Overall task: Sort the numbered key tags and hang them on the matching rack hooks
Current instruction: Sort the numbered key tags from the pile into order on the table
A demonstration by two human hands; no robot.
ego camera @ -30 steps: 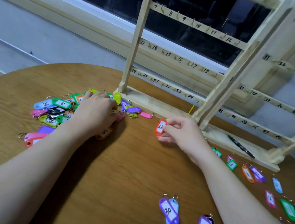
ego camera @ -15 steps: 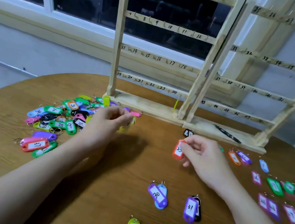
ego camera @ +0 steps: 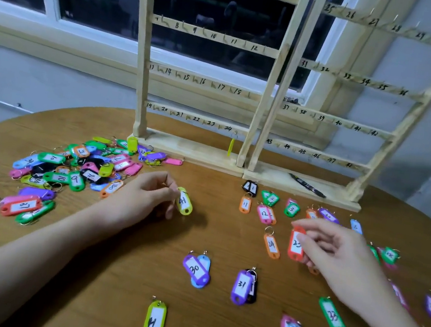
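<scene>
The left hand (ego camera: 145, 198) pinches the ring end of a yellow-green tag (ego camera: 184, 201) marked 41, its body trailing toward four o'clock just above the wooden table (ego camera: 110, 273). The right hand (ego camera: 334, 252) pinches a red tag (ego camera: 295, 244) — number blurred — just beside an orange tag (ego camera: 271, 244) marked 24 at its nine o'clock. At ten o'clock of the left hand lies the unsorted pile (ego camera: 75, 168). Sorted tags spread around the right hand. At twelve o'clock stands the rack (ego camera: 272, 88), one yellow tag (ego camera: 231, 146) hanging under hook 24 — other hooks bare.
</scene>
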